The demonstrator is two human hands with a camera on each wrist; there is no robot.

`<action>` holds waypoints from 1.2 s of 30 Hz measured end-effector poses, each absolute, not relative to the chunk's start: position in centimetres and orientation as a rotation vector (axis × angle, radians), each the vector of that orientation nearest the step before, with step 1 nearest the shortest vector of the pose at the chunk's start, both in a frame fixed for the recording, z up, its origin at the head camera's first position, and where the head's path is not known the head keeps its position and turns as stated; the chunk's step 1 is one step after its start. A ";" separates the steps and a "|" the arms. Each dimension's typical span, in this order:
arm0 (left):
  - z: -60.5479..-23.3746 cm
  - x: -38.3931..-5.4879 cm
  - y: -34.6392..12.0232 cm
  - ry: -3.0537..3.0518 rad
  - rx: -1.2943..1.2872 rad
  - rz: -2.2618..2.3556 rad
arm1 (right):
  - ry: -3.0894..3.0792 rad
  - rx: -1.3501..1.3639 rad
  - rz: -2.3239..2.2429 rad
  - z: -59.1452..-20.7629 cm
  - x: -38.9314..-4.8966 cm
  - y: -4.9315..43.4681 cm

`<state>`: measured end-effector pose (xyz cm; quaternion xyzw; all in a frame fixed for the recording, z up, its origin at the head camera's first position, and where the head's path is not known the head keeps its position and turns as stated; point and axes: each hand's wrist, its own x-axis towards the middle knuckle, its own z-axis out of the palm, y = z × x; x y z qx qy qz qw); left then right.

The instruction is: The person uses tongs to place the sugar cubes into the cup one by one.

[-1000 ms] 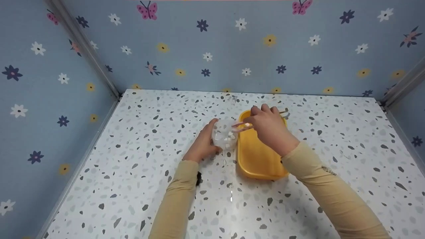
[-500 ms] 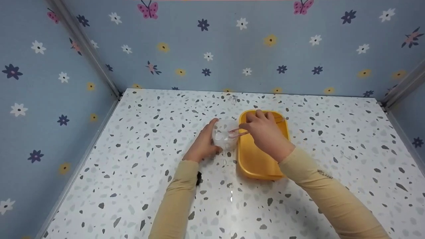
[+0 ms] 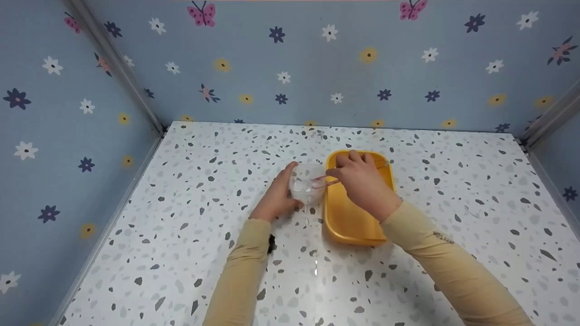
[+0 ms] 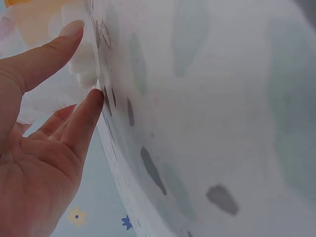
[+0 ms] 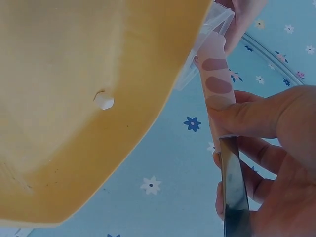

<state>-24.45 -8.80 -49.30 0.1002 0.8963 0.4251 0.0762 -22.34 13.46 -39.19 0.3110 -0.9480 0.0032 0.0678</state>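
Observation:
In the head view my left hand (image 3: pixel 276 194) holds a clear plastic cup (image 3: pixel 308 198) from its left side, thumb and fingers spread round the wall. White pieces (image 4: pixel 86 64) show through the cup in the left wrist view. My right hand (image 3: pixel 364 183) pinches a pair of tongs (image 3: pixel 333 182) with pink tips and a metal handle (image 5: pixel 234 187). The tong tips reach into the cup; whether they touch a piece cannot be made out. Below the right hand stands a yellow tray (image 3: pixel 346 235), close beside the cup.
One small white piece (image 5: pixel 103 100) shows against the yellow tray in the right wrist view. The speckled tabletop (image 3: pixel 204 181) ends at a flowered blue wall (image 3: pixel 308 59) behind and another panel (image 3: pixel 54 136) at the left.
Over the last second my right hand moved slightly left and toward me, bringing the tong tips deeper into the cup. It has hardly moved in the last half second. The left hand stays still.

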 end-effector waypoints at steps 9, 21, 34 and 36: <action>-49.2 -24.5 -8.8 2.682 0.290 1.260 | -2.898 0.916 0.014 -39.2 -22.5 13.7; -49.4 -24.7 -8.9 2.689 0.341 1.311 | -2.906 0.897 0.009 -38.9 -22.5 13.7; -49.4 -24.5 -8.7 2.694 0.286 1.274 | -2.884 0.832 0.018 -38.9 -22.9 14.4; -49.4 -24.5 -8.7 2.695 0.281 1.265 | -2.866 0.825 0.017 -38.8 -23.0 14.6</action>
